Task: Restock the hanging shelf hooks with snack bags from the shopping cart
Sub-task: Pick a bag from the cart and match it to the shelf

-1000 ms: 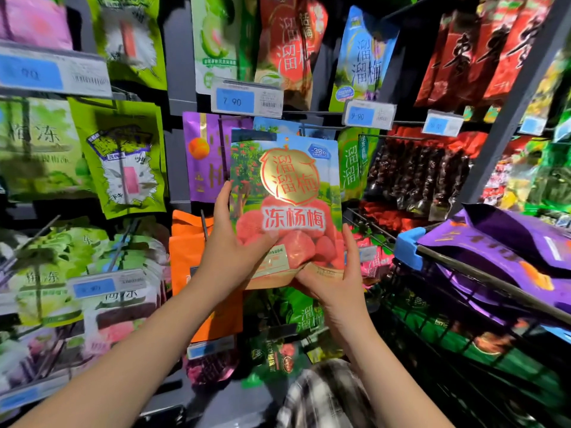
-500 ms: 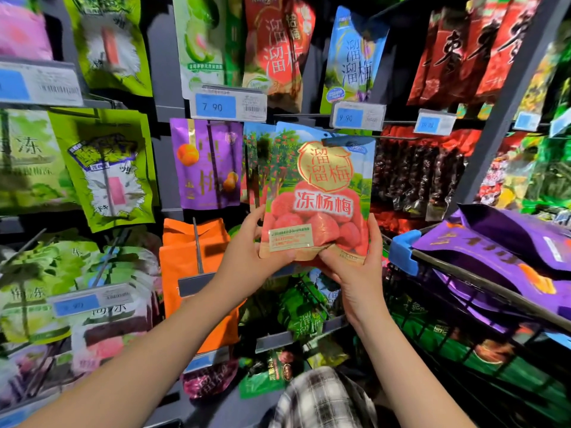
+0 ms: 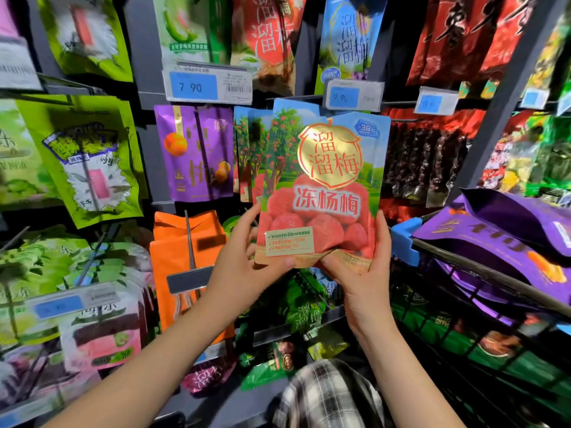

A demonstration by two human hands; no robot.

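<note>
— Where are we holding the bag?
— Upright before the shelf, its top sitting behind a price tag.
— And our fingers?
— Our left hand and right hand are pinching its bottom corners, beside the cart.

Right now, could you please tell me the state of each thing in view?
Bayberry bag: upright, held at its bottom; hooked or not, cannot tell.
Left grip: pinching its lower left corner.
Right grip: holding its lower right corner.
Purple bags: lying atop the cart.
Orange bags: hanging on a hook.
</note>
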